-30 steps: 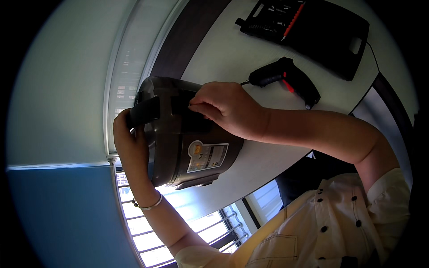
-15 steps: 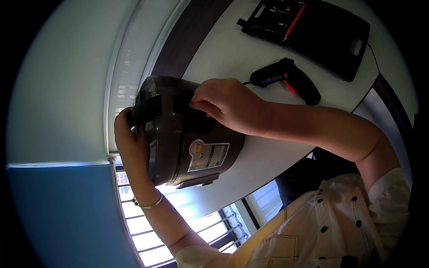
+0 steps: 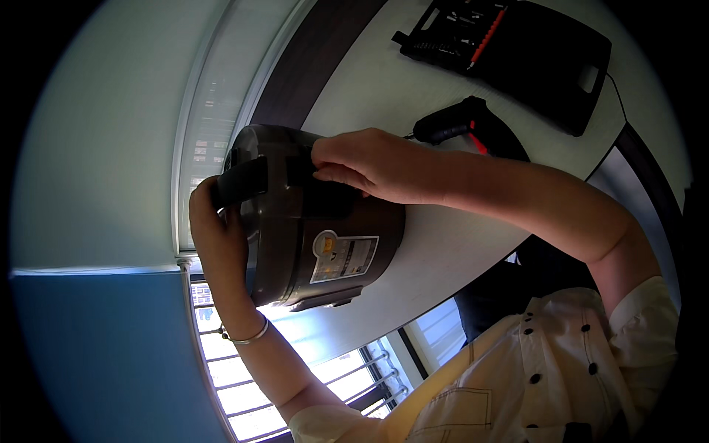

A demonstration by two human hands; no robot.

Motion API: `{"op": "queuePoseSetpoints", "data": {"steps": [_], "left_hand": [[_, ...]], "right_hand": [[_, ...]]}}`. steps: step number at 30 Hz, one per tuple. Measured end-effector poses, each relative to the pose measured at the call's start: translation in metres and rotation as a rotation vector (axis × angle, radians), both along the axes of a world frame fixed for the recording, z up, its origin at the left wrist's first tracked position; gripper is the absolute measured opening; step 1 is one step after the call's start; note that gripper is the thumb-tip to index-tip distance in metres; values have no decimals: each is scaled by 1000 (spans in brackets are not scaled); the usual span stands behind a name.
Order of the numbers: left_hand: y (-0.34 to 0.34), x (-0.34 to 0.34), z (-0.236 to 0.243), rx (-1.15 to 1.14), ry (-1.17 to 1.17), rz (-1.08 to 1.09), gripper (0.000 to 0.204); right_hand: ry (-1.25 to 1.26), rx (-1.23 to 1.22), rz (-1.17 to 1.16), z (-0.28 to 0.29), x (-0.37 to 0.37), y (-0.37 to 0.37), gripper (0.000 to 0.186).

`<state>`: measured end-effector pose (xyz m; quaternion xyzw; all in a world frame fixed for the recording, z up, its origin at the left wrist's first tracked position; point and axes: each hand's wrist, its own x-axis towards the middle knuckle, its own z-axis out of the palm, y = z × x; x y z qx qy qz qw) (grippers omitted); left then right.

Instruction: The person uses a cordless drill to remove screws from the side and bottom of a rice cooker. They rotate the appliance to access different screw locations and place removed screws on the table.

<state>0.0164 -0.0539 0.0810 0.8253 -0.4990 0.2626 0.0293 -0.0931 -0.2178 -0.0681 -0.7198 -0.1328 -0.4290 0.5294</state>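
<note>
A dark brown rice cooker with a shiny lid and a printed label on its side sits at the table's left part. My left hand is closed round the black handle at the lid end, the thumb side against the lid. At the dark panel beside the lid seam, my right hand has its fingers curled in a pinch. What lies between those fingertips, if anything, is hidden. A black and red cordless screwdriver lies beyond my right forearm, partly covered by it.
An open black tool case with a red strip and small bits lies on the far part of the pale table. A barred window is at the lower left, beside a blue wall panel.
My right hand and forearm have shifted slightly up and now cover more of the cordless screwdriver. The left hand and the rice cooker stay in place.
</note>
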Motion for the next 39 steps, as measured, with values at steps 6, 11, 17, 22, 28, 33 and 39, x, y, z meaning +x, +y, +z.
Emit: {"op": "queuePoseSetpoints", "data": {"steps": [6, 11, 17, 22, 28, 33, 39], "left_hand": [[0, 0, 0, 5, -31, -14, 32], [-1, -1, 0, -1, -2, -3, 32], [0, 1, 0, 5, -23, -7, 32], [0, 2, -1, 7, -21, -3, 32], [-1, 0, 0, 4, -22, -7, 32], [-1, 0, 0, 7, -28, -12, 32], [-1, 2, -1, 8, -62, -22, 32]], "right_hand": [[281, 139, 227, 5, -9, -6, 21], [286, 89, 214, 10, -12, -7, 20], [220, -15, 61, 11, -11, -3, 21], [384, 186, 247, 16, -17, -3, 26], [404, 235, 304, 12, -15, -6, 33], [386, 214, 295, 13, -16, -7, 28], [419, 160, 217, 19, -18, -2, 28]]}}
